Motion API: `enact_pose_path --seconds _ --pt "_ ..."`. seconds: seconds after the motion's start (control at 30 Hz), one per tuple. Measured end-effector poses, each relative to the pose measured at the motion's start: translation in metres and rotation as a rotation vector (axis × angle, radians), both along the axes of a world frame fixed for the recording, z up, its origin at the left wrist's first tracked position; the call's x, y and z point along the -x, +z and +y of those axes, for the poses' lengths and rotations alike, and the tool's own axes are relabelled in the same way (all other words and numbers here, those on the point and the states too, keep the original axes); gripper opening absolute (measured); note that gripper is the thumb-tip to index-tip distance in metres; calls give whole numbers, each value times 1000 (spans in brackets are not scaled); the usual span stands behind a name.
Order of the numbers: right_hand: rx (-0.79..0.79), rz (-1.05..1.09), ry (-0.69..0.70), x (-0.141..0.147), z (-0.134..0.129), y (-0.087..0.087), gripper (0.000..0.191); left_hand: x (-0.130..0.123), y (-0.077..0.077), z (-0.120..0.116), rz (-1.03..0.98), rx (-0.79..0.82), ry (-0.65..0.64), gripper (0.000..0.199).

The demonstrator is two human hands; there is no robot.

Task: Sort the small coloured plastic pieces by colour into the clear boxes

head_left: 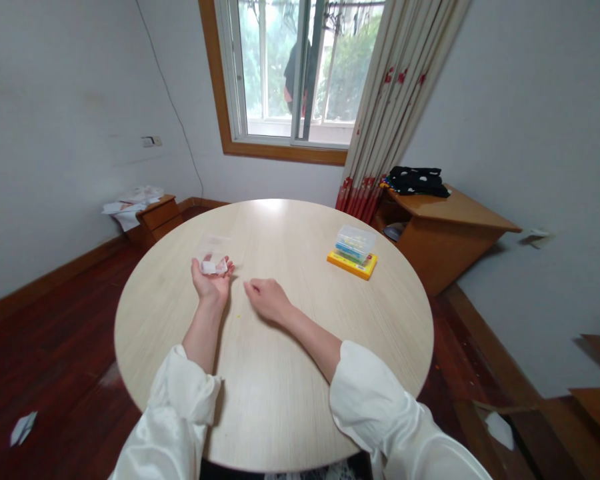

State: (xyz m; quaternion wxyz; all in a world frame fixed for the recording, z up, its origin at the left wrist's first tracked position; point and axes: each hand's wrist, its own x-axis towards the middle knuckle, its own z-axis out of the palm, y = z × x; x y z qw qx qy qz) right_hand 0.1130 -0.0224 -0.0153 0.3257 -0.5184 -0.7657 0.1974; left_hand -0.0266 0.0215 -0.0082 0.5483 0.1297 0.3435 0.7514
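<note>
My left hand [211, 283] is turned palm up over the left part of the round table [280, 413]. Across its palm and fingers lies a small white crumpled piece of paper [213, 267] with pinkish marks. Just beyond the fingertips there is a clear, see-through plastic piece [216, 245]; whether it touches the hand I cannot tell. My right hand [267, 297] is near the table's middle, its fingers curled together and pointing toward the left hand. Anything inside those fingers is too small or hidden. A tiny yellow speck [239, 316] lies on the tabletop between the two wrists.
On the table's right side, a clear plastic box [356, 241] rests on a yellow-orange flat box [353, 265]. Behind stand a wooden cabinet [455, 207] with black spotted cloth [415, 181] and a small stand [160, 215] with papers. A person [296, 77] shows outside the window.
</note>
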Motion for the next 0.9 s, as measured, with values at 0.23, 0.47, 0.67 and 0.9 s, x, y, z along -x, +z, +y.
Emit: enact_pose_path --seconds 0.23,0.47,0.67,0.9 --pt "-74 -665 219 25 -27 -3 54 23 0 3 -140 27 96 45" --pt "-12 -191 94 19 -5 -16 31 17 1 0 -101 45 21 48" --pt "40 183 -142 -29 28 -15 38 19 0 4 -124 77 -59 20" --pt "200 785 -286 -62 53 -9 31 21 -9 16 141 143 -33 4"
